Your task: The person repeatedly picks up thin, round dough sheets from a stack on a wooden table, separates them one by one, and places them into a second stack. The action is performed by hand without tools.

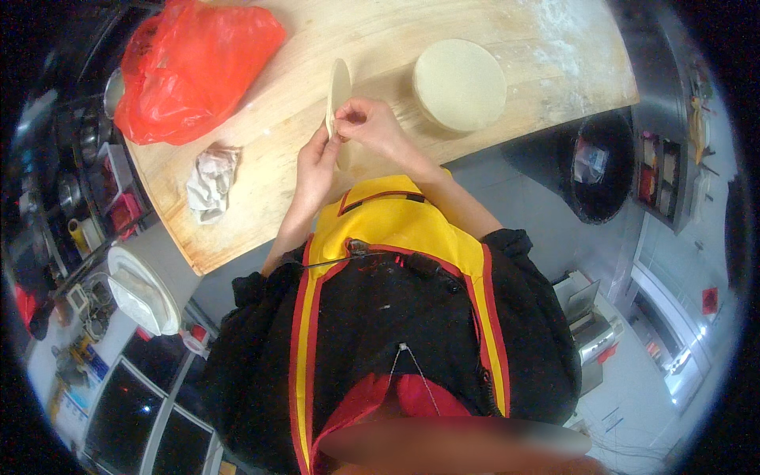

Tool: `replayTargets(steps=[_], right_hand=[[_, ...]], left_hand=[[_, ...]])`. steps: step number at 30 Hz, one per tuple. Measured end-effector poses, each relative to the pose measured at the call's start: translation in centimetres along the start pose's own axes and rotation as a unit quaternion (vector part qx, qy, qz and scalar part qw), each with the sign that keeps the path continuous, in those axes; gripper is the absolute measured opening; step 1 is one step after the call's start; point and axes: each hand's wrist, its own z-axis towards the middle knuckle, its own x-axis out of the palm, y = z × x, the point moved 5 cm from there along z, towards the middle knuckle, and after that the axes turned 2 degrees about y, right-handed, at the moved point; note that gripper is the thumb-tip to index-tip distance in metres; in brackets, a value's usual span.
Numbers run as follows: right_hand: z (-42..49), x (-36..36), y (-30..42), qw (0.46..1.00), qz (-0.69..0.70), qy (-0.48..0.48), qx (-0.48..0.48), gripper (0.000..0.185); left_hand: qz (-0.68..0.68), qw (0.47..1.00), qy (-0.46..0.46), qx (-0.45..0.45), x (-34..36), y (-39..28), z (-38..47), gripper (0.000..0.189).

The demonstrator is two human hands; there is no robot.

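My left hand (316,161) grips the lower part of a thin round sheet of dough (339,83), held on edge above the wooden tabletop. The fingertips of my right hand (366,120) pinch its near edge from the right side. To the right, a stack of round dough sheets (460,85) lies flat on the wood. How many sheets it holds cannot be told. Part of the held sheet is hidden behind my fingers.
The wooden table (267,196) bears a red plastic bag (202,71) at the upper left, a crumpled whitish cloth or paper (214,184) near its left edge, and white flour (561,41) at the upper right. A lidded white bucket (142,288) stands below the table's left corner. A dark round bin (604,169) is at the right.
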Motion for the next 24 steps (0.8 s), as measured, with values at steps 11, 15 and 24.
replayTargets(steps=[11,15,24], right_hand=[[0.2,0.0,-1.1,0.996,0.065,0.055,0.029,0.011],[0.2,0.0,-1.3,0.991,0.103,0.082,0.013,0.012],[0.3,-1.8,-3.3,0.989,0.132,0.054,0.05,0.019]], left_hand=[[0.096,0.992,-0.081,-0.026,-1.1,0.3,0.5,0.025],[0.096,0.993,-0.064,0.021,-0.8,-0.5,0.5,0.024],[0.109,0.986,-0.125,-0.01,-2.1,1.5,1.1,0.025]])
